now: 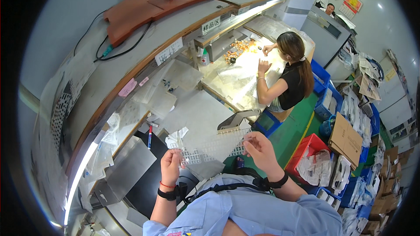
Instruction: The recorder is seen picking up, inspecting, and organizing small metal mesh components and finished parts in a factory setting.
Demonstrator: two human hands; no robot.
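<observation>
The person holds a clear plastic sheet (210, 147) with rows of small white pieces in both hands, above the edge of the workbench (197, 113). The left hand (171, 166) pinches the left end of the sheet, fingers closed on it. The right hand (259, 147) holds the right end between thumb and fingertips, the other fingers a little spread. The long axis of the sheet runs from left to right between the two hands, and its right end is somewhat higher than the left end; the flat face is turned up to the camera.

Just beyond the sheet, on the workbench, lies a grey handled tool (236, 119), and left of the sheet a red and blue marker pen (149, 136). The workbench is long, covered with transparent film, with a light strip under its shelf. Further along the workbench another person (292, 76) sits, hands on the surface near small orange parts (238, 48). Right of the sheet, on the green floor, stand a red crate (306, 148), blue crates (326, 100) and cardboard boxes (345, 137).
</observation>
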